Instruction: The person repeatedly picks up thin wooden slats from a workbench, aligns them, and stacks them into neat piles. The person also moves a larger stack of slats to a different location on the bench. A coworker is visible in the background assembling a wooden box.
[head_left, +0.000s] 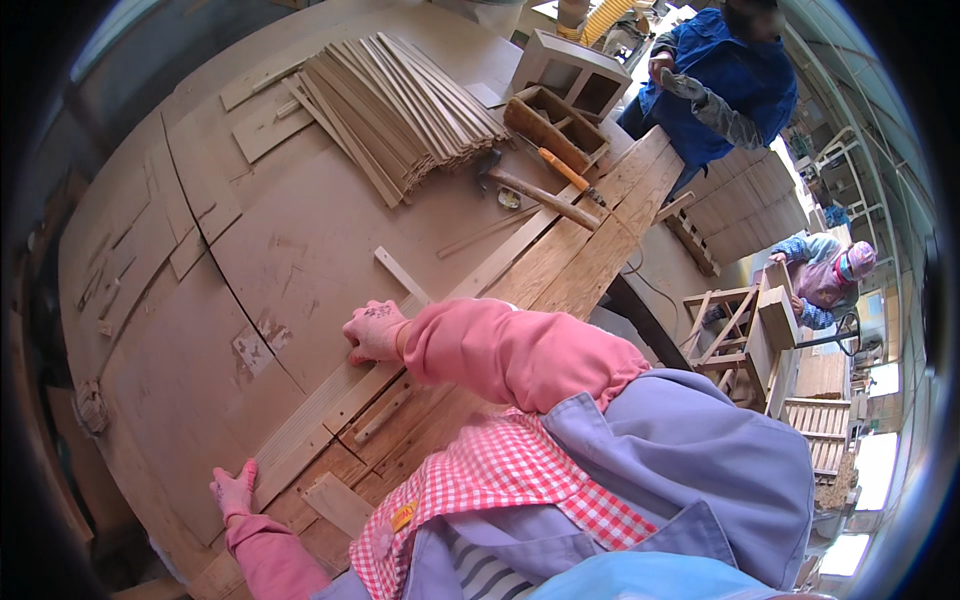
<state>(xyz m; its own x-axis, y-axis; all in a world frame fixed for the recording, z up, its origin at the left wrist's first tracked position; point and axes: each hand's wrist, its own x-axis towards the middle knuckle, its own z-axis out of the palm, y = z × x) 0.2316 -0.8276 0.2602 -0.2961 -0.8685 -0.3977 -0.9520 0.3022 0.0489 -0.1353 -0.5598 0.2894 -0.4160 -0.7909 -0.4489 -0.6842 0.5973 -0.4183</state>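
A long, pale wooden board (308, 418) lies slantwise along the near side of the worktable. My left hand (234, 490), in a pink glove, holds its near-left end with the thumb apart from the fingers. Farther up the same board, my right hand (378, 331), gloved in pink with dark markings, has its fingers bent over the edge; the undersides of both hands are hidden. Just beyond the right hand, a short wooden strip (402, 276) rests on the tabletop. Close to my apron lie a small wooden stick (383, 416) and a short wood block (338, 503).
A fanned pile of thin slats (395, 110) covers the far part of the worktable (300, 220). A hammer (545, 198), an orange-handled tool (568, 172) and a wooden compartment box (555, 128) sit at the far right. Two people work beyond, one in blue (725, 85).
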